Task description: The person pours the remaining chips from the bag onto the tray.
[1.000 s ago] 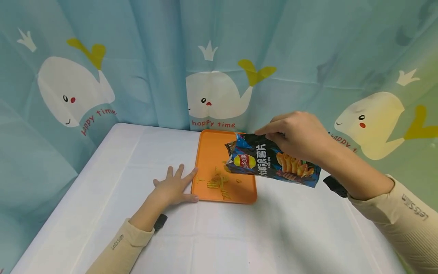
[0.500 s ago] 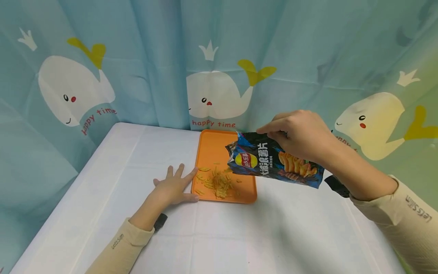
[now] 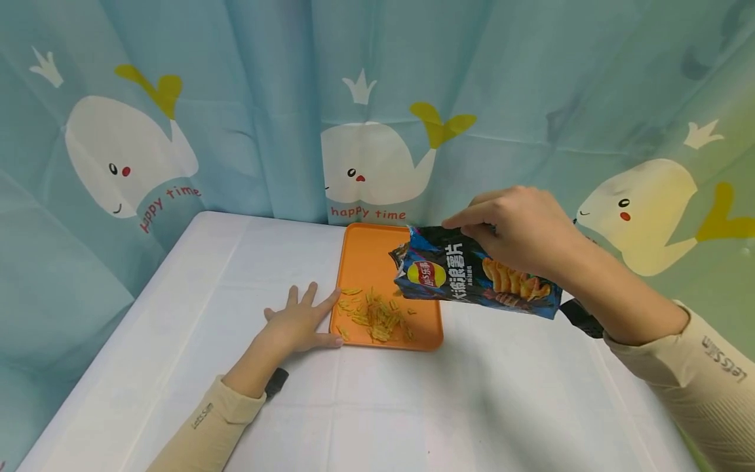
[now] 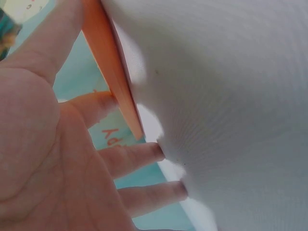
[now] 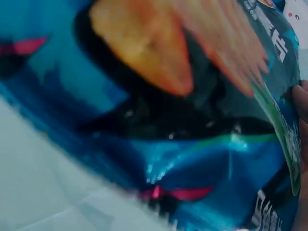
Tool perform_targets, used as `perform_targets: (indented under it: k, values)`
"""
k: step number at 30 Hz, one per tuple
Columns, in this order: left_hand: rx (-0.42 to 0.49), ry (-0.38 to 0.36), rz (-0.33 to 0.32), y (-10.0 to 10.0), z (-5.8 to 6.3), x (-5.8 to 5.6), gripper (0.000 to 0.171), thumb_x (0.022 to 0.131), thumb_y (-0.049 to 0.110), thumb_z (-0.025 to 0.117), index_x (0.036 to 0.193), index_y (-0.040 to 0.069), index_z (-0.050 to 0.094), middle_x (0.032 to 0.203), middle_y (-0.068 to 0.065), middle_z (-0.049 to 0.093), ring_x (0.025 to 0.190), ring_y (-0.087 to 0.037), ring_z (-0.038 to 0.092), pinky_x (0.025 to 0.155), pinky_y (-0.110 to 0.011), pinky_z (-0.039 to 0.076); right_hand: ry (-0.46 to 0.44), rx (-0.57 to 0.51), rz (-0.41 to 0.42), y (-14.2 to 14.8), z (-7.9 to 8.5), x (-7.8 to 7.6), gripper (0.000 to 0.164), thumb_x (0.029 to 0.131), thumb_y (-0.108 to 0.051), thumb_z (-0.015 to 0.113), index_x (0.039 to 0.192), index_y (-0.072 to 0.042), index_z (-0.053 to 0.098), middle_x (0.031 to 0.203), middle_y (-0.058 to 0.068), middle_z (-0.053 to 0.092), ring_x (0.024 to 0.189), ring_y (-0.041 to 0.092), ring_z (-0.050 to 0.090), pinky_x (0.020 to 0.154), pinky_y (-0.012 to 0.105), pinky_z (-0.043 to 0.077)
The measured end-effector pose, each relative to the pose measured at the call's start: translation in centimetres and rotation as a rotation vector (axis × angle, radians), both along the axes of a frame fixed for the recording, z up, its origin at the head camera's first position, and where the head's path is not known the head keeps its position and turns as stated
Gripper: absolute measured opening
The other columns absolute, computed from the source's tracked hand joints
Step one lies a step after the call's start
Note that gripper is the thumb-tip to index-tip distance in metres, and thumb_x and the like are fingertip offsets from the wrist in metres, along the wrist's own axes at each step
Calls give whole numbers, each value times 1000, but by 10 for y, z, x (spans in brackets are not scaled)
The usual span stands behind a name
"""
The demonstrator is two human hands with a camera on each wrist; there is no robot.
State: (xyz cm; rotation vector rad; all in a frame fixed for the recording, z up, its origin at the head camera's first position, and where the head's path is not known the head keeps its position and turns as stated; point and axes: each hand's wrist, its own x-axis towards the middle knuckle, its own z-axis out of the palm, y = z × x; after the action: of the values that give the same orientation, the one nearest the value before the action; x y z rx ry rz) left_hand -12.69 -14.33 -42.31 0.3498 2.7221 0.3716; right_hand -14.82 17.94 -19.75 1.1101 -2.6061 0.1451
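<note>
My right hand (image 3: 519, 226) grips the upper edge of a blue and black potato chip bag (image 3: 466, 278). The bag lies tilted in the air, its torn mouth facing left over the right part of an orange tray (image 3: 368, 252). Ridged yellow potato chips (image 3: 380, 318) lie heaped on the near half of the tray. With fingers spread, my left hand (image 3: 301, 321) rests at the tray's left edge; thumb and index fingertip touch the rim. In the left wrist view its other fingertips (image 4: 178, 191) press on the white cloth. Printed bag foil (image 5: 159, 120) fills most of the right wrist view.
A white cloth covers the table (image 3: 377, 413). Behind it hangs a light blue curtain (image 3: 265, 98) with printed whales, close to the tray's far edge. A black strap piece (image 3: 580, 318) sits on the right wrist.
More chips have fallen from the bag onto the tray, making a larger, wider heap. The right hand and bag have shifted slightly to the right. The left hand stays in place.
</note>
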Motion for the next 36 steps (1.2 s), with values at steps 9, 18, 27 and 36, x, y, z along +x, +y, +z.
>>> perform_targets:
  k: [9,18,27,36]
  values:
    - [1,-7,2,1,0,-1,100,80,67,70,160,31,22,164,-24,14,146,-59,8,88,-90,21,20,-2,-3,3,1,1,28,89,-6,72,106,-27,80,81,-10,72,52,4,46,47,26,35]
    - [-3,-17,7,1,0,0,100,79,67,70,160,32,22,165,-23,13,146,-58,7,89,-89,21,17,8,-7,2,2,0,29,90,-6,72,105,-29,80,83,-11,72,53,4,46,46,27,34]
    - [0,-11,9,1,0,0,100,80,67,70,160,32,22,165,-23,13,146,-58,7,89,-89,21,-2,16,-27,2,4,1,30,90,-7,71,106,-30,80,86,-11,73,54,4,47,47,27,35]
    - [-2,-18,5,0,2,1,99,81,67,69,160,32,21,165,-24,13,146,-58,7,89,-89,21,31,-10,31,2,3,0,30,89,-4,72,105,-28,80,80,-12,71,52,3,46,46,26,34]
